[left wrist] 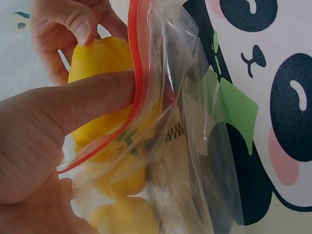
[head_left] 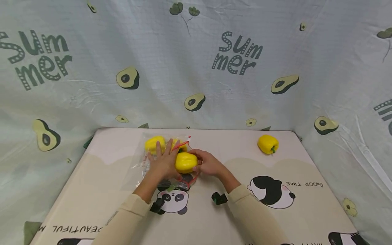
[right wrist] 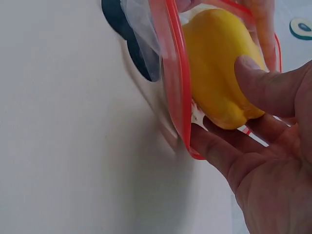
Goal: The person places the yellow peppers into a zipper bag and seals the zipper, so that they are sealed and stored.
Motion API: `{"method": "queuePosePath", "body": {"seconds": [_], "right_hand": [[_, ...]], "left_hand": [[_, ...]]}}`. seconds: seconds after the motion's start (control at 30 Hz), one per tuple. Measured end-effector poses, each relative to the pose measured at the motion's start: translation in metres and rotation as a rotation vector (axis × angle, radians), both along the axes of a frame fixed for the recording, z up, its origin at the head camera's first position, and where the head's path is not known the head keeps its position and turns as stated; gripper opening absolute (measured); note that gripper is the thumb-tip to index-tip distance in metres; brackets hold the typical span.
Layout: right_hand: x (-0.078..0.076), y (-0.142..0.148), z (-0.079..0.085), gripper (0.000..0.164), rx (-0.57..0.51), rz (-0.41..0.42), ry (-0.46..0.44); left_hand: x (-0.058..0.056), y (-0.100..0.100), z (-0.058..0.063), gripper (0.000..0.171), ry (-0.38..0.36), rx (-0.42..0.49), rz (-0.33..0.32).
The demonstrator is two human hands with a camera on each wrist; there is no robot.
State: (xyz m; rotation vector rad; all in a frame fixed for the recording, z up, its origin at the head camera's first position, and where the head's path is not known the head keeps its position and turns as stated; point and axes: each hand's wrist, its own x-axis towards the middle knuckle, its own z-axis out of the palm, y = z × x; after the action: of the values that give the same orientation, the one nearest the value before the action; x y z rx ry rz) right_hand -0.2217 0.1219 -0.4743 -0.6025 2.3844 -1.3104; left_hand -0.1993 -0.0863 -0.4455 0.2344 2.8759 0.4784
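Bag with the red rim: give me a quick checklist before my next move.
1. Rim open: ok, spread around one pepper.
2. Right hand has a grip on that pepper: ok, held by thumb and fingers.
3. Left hand at the mouth: ok, thumb at the rim.
4. Two other peppers in the bag: ok.
5. Held pepper fully inside: not ok, part sticks out.
6. Fourth pepper within the bag: not ok, lies apart.

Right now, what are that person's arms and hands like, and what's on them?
The left grip and right grip are bare hands; no gloves show. The left sleeve and right sleeve are pale cream, stopping partway down the forearms. A small black thing shows near each wrist; I can't tell how it's fixed.
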Motion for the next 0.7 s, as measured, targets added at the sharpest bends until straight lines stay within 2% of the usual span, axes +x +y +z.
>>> {"method": "queuePosePath", "body": {"seconds": [0.17, 0.47, 0.7], "right_hand": [[0.001, 0.000, -0.002, 0.064, -0.002, -0.005, -0.012], [0.000, -0.002, -0.005, 0.063, 0.011, 0.056, -0.018], [0.000, -0.003, -0.005, 0.064, 0.049, 0.013, 0.021]], "left_hand": [[0.001, 0.001, 0.001, 0.131, 0.005, 0.008, -0.004], [0.004, 0.001, 0.005, 0.131, 0.021, -0.021, -0.002], [0.005, 0.001, 0.012, 0.130, 0.044, -0.025, 0.006]]}}
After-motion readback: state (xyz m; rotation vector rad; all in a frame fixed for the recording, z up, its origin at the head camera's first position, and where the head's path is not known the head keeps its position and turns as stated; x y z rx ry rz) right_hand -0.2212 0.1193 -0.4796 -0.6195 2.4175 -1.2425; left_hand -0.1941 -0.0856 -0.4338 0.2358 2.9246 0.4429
